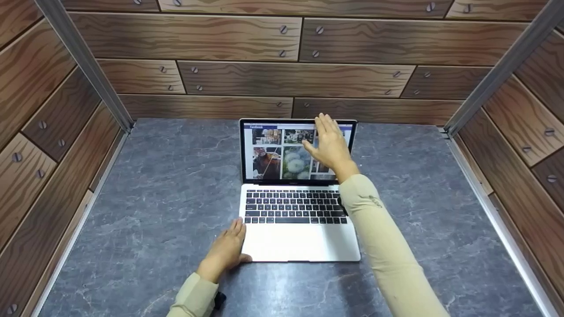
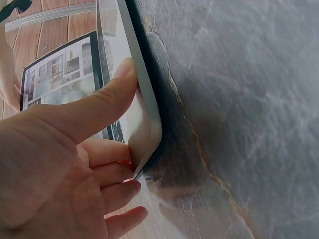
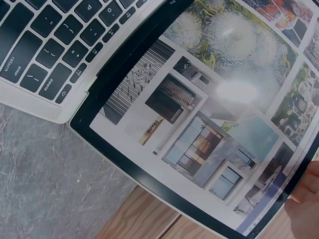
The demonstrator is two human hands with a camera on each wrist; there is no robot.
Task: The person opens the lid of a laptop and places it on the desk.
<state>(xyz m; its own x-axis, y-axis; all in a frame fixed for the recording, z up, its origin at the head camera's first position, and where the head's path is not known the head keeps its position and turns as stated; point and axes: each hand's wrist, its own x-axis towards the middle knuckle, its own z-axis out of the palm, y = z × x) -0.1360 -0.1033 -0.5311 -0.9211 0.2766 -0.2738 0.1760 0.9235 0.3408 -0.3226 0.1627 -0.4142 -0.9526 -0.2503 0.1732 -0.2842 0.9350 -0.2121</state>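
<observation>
An open silver laptop [image 1: 282, 244] with black keys lies on the table, its lit screen [image 1: 266, 160] raised and showing a page of pictures. My left hand [image 1: 227, 248] holds the base at its front left corner. In the left wrist view, the thumb [image 2: 112, 97] lies over the base's edge while the other fingers [image 2: 112, 172] are at its side. My right hand [image 1: 329, 145] is at the upper right of the screen with straight fingers, their tips at the top edge. Only part of that hand [image 3: 304, 201] shows in the right wrist view.
The dark grey marbled table [image 1: 167, 185] extends around the laptop. Wood-patterned walls [image 1: 238, 37] enclose it at the back and sides, with metal posts [image 1: 83, 61] at the corners. A metal strip [image 1: 506, 246] runs along the right edge.
</observation>
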